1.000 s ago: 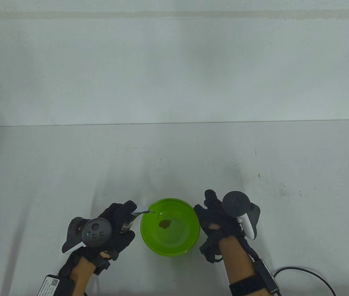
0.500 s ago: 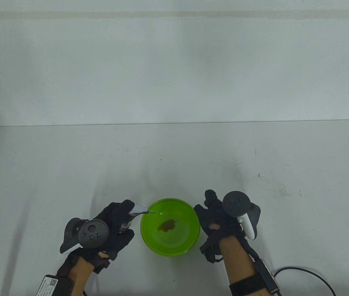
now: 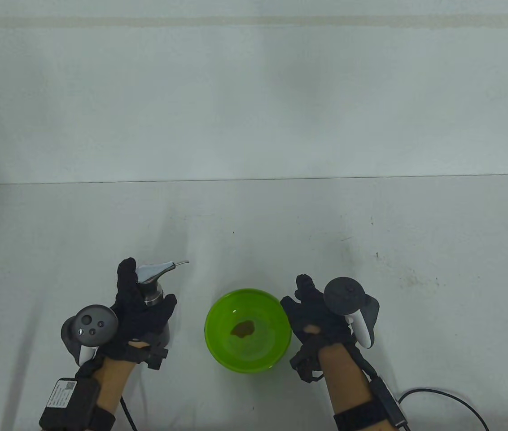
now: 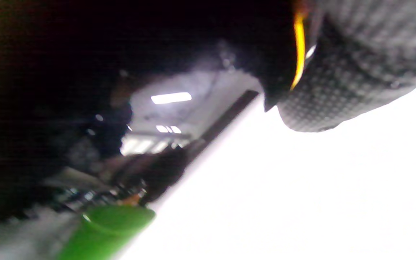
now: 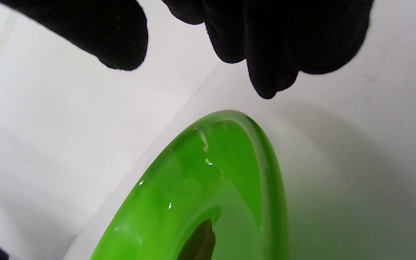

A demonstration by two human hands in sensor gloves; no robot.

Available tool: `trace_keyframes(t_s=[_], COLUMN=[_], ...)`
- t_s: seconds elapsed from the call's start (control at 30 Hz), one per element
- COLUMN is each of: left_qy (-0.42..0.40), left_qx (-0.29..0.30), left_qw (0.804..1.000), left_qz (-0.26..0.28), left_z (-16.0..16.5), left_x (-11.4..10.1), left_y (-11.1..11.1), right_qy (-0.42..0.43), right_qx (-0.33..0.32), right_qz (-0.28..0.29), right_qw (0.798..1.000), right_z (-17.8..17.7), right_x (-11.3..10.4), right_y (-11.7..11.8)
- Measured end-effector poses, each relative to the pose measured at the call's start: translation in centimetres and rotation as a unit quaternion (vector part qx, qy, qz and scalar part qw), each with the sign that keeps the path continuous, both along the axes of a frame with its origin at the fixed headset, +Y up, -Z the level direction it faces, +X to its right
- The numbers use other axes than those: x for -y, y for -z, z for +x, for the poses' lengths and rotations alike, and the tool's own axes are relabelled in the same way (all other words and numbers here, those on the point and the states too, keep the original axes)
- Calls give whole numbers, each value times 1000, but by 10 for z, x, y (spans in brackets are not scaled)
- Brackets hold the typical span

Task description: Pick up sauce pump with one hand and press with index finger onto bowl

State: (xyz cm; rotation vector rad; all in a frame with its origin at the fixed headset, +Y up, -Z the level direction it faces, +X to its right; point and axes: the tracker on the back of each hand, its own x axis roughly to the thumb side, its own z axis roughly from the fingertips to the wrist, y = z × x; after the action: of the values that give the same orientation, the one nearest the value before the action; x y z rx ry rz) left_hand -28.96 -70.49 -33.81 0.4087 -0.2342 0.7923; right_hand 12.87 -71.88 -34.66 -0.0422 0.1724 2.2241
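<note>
Table view: the left hand (image 3: 139,310) grips the sauce pump (image 3: 154,287), fingers wrapped around its body, the silver spout pointing right, well apart from the green bowl (image 3: 218,354). A brown blob of sauce (image 3: 243,330) lies in the bowl, so the pressing looks done. The pump seems to be on its way back to the table (image 3: 254,224); lowering it upright and letting go only once the base sits flat would suit. The right hand (image 3: 319,321) rests just beside the bowl, fingers loosely spread, holding nothing. A white label on the left wrist pack (image 3: 60,394) is too small to read.

Left wrist view: blurred; the glove and a green edge show.

Right wrist view: the fingertips (image 5: 265,76) hang above the bowl's rim without touching it.
</note>
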Motion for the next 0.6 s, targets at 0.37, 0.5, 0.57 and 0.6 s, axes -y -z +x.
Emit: trace_keyframes(t_s=[0.37, 0.5, 0.57, 0.6], left_qy=[-39, -74, -73, -70], left_qx=[-62, -73, -71, -66], left_qw=[997, 994, 995, 995], left_qz=[10, 10, 4, 3], left_z=[-8, -11, -11, -10], left_x=[8, 14, 14, 15], left_y=[54, 60, 62, 62], right_qy=[0, -3, -4, -4], right_qx=[-3, -1, -1, -1], right_qz=[2, 3, 3, 3], right_qw=[1000, 1000, 1000, 1000], right_z=[-1, 0, 0, 0], right_x=[0, 0, 0, 0], right_y=[0, 0, 0, 0])
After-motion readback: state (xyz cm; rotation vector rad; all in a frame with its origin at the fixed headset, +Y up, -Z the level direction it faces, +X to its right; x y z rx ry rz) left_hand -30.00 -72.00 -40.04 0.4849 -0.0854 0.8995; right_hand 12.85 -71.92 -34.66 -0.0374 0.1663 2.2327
